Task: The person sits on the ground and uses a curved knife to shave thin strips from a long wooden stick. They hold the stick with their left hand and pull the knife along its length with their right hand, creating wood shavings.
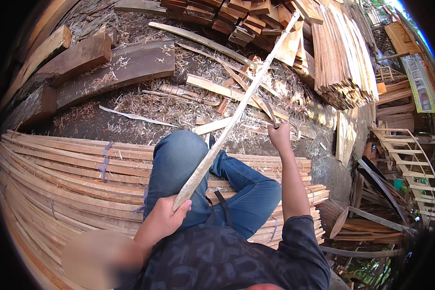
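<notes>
A long, pale wooden strip [235, 116] runs slantwise from my lap to the far stacks, its near end wrapped in my left hand [166, 216]. It passes over my raised left knee [181, 150]. Out to the right, my right hand [279, 135] is closed around the dark handle of a tool with a curved blade [270, 112]. The blade points away from me, beside the strip and apart from it; its exact kind is hard to make out. I sit cross-legged on bundled wooden strips [72, 183], some tied with purplish cord.
Wood shavings [130, 108] cover the ground ahead, among loose offcuts [227, 92]. Thick planks [116, 70] lie at the left. Dark cut timber [237, 19] and a tall stack of thin boards [343, 58] stand at the back. A wooden ladder [415, 169] leans at the right.
</notes>
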Available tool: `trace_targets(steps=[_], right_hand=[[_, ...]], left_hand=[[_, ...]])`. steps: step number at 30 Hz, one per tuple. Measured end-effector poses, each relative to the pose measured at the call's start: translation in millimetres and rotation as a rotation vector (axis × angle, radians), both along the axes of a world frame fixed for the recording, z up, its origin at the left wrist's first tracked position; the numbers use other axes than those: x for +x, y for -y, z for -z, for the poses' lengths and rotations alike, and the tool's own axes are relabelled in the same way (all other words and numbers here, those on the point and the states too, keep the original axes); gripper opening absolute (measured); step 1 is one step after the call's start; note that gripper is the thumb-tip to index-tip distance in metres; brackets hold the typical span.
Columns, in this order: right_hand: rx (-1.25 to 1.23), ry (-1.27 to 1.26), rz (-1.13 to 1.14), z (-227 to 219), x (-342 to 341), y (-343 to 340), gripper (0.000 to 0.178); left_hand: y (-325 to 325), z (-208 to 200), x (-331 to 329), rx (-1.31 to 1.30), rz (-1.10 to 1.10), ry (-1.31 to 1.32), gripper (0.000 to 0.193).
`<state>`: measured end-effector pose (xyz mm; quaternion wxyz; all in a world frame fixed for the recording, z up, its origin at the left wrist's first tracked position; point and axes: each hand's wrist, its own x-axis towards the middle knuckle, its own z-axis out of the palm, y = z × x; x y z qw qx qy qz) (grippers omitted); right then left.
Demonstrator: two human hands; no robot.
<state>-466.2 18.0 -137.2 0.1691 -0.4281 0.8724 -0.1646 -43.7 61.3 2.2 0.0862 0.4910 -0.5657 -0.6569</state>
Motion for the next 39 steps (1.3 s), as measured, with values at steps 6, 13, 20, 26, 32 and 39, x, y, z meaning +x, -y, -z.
trace_targets(steps=[6, 13, 20, 26, 32, 39], right_hand=[[0.023, 1.073, 0.441, 40.5, 96.0, -56.2, 0.022], [-0.298, 0.754, 0.276, 6.4, 118.6, -78.6, 0.032], [-0.31, 0.037, -0.375, -111.4, 135.1, -55.3, 0.017], [-0.206, -0.251, -0.493, -137.3, 132.3, -28.7, 0.016], [-0.244, -0.292, -0.078, -140.8, 81.3, 21.1, 0.02], [-0.247, -0.29, -0.235, -135.6, 91.4, -2.1, 0.018]], left_hand=[[-5.4, -11.8, 1.1, -0.171, 0.08, 0.132, 0.024], [-4.7, -28.1, 20.5, -0.328, 0.063, 0.266, 0.023], [-7.9, -22.8, 12.9, -0.365, 0.076, 0.27, 0.023], [-11.2, -15.1, 12.1, -0.404, 0.101, 0.249, 0.023], [-16.2, -8.5, 12.7, -0.438, 0.093, 0.248, 0.023], [-9.4, -7.1, 11.6, -0.376, 0.087, 0.198, 0.021]])
